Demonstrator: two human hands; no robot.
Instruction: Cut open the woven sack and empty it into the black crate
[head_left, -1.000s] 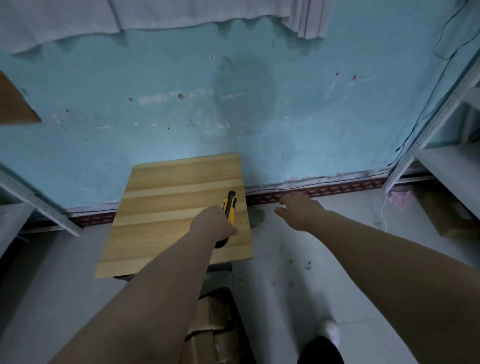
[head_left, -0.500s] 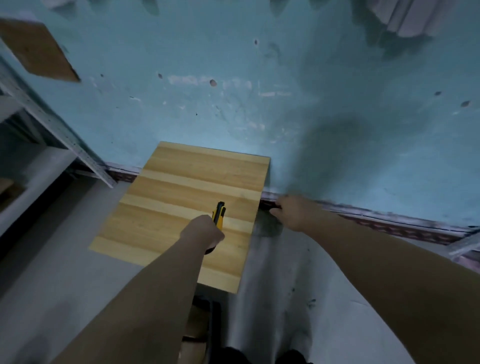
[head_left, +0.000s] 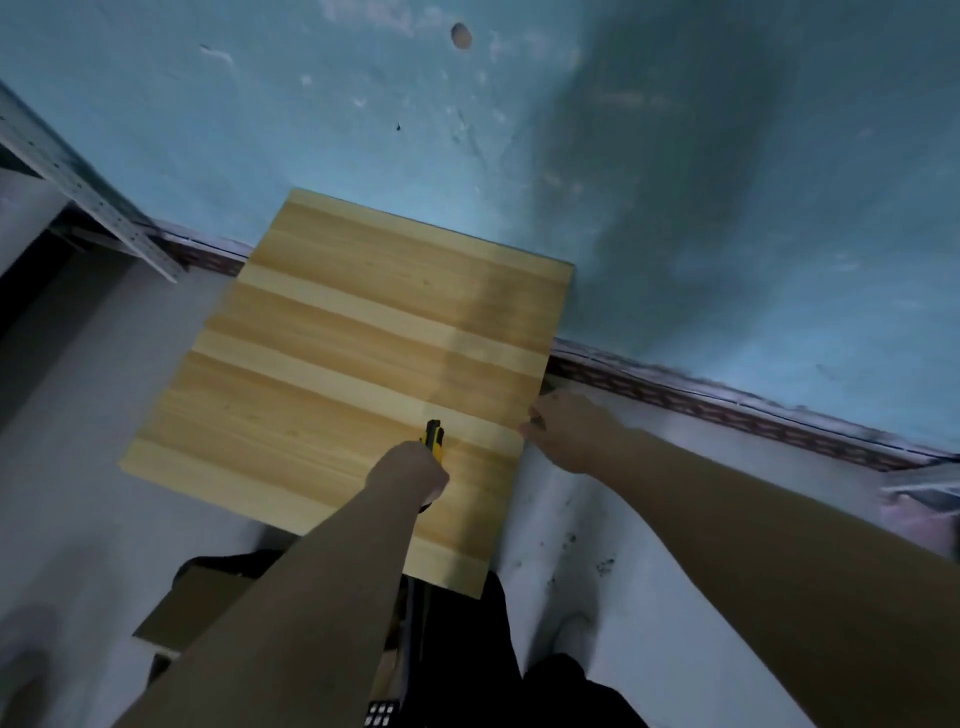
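Yellow knife (head_left: 434, 438) gripped by left hand (head_left: 408, 477) over table (head_left: 332, 364) | right hand (head_left: 571, 434) at table's right edge, grip unclear

The left hand (head_left: 408, 475) is closed around a yellow-and-black utility knife (head_left: 434, 438), whose tip pokes out past the knuckles over the near right part of the wooden tabletop (head_left: 332, 364). The right hand (head_left: 571, 431) rests at the tabletop's right edge, fingers curled against it. Beyond the tabletop stands a blue wall (head_left: 675, 182). Below the tabletop's near edge lies brown cardboard (head_left: 192, 608); left of the tabletop, a perforated metal shelf post (head_left: 88, 197).
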